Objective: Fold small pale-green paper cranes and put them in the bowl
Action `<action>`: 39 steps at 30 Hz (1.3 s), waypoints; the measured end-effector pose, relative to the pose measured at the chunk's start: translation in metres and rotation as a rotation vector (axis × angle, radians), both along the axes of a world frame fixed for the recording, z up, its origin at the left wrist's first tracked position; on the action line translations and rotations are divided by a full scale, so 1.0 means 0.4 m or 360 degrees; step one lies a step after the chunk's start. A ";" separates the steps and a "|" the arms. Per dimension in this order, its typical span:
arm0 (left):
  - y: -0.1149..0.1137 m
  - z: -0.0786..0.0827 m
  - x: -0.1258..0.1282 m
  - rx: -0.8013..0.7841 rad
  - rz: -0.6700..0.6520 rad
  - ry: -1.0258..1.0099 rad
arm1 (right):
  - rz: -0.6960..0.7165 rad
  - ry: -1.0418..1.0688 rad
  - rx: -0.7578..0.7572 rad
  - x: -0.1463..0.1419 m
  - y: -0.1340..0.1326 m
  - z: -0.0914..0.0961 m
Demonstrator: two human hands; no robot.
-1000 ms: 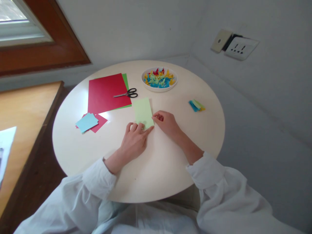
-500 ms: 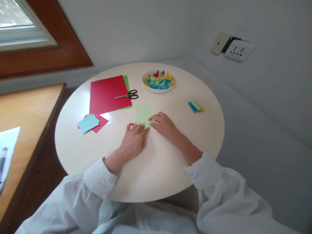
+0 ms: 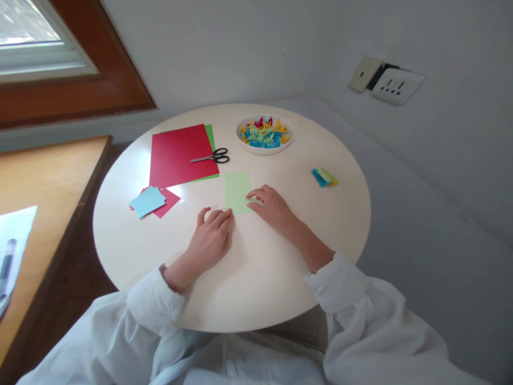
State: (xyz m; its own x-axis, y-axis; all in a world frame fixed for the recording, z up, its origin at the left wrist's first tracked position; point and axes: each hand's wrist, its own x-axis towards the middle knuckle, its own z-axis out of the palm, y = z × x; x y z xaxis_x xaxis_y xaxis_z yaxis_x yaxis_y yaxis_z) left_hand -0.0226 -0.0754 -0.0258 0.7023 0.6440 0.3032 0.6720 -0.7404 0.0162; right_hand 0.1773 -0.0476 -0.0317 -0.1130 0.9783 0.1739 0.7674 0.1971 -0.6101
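Pale green paper (image 3: 237,191) on the cream table (image 3: 260,278); red sheet (image 3: 180,155) over a green one; black-handled scissors (image 3: 211,157); light blue squares (image 3: 147,201)

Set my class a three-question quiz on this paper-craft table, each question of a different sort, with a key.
1. True or false: the scissors lie on the red sheet.
2. Which hand touches the light green paper? A) left hand B) right hand C) neither
3. Fill in: the white dish holds small coloured ____ pieces.

Key: 1 true; 2 B, the left hand's fingertips stop just short of it; 3 paper.
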 end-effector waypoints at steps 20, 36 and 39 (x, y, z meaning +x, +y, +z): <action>0.046 -0.019 0.002 -0.0286 0.0063 -0.0494 | 0.0386 -0.0097 0.0308 0.001 -0.025 -0.011; 0.026 -0.010 -0.013 -0.0242 -0.0148 -0.0369 | -0.0253 -0.0249 0.0164 0.023 -0.014 -0.010; -0.001 -0.003 -0.016 -0.0228 -0.0157 -0.0238 | -0.0248 -0.0231 0.0185 0.022 -0.014 -0.007</action>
